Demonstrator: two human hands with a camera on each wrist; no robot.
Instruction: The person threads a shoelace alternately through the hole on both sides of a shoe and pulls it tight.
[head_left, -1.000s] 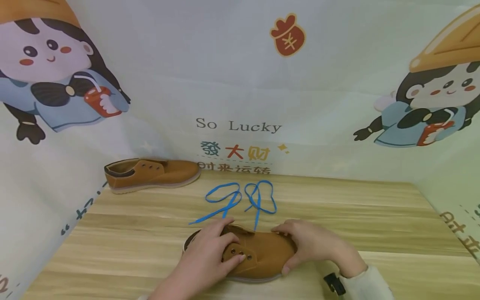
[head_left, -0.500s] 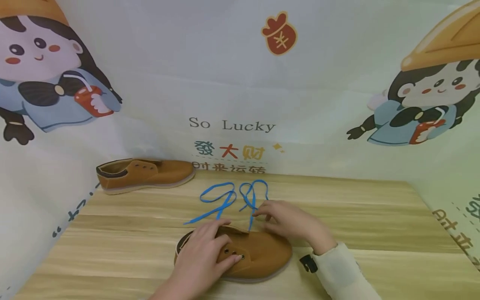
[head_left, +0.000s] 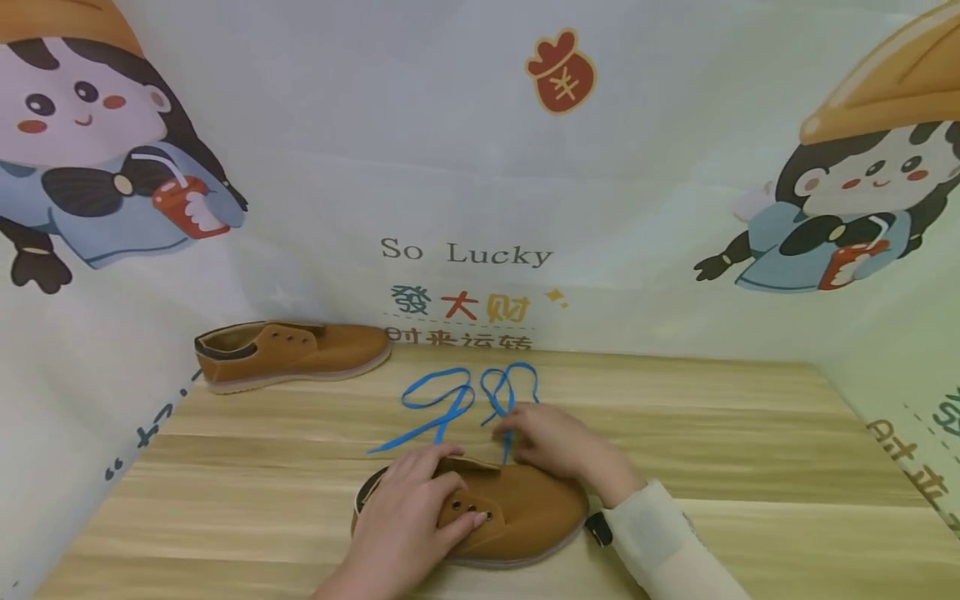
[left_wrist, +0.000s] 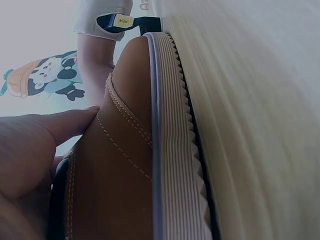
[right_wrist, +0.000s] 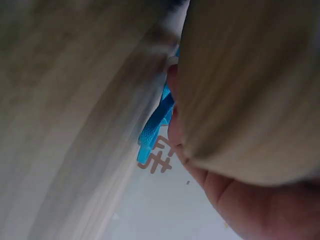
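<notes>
A brown shoe (head_left: pixel 536 508) without a lace lies on the table, its toe to the right. My left hand (head_left: pixel 408 517) grips it at the opening, with the thumb on the eyelet flap and the fingers over the far edge. In the left wrist view the thumb presses the stitched brown upper (left_wrist: pixel 125 145). Behind the shoe's toe, my right hand (head_left: pixel 558 442) has its bent fingers at a blue shoelace (head_left: pixel 496 382). In the right wrist view the shoelace (right_wrist: pixel 157 120) runs behind the fingertips; whether they pinch it is hidden.
A second blue shoelace (head_left: pixel 438 392) lies looped to the left of the first. The matching brown shoe (head_left: pixel 292 358) stands at the back left by the printed cloth backdrop (head_left: pixel 637 208). All this is on a wood-grain table (head_left: pixel 720 433).
My right hand has left the shoe's toe and moved up and left to the blue shoelace. The left hand stays on the shoe.
</notes>
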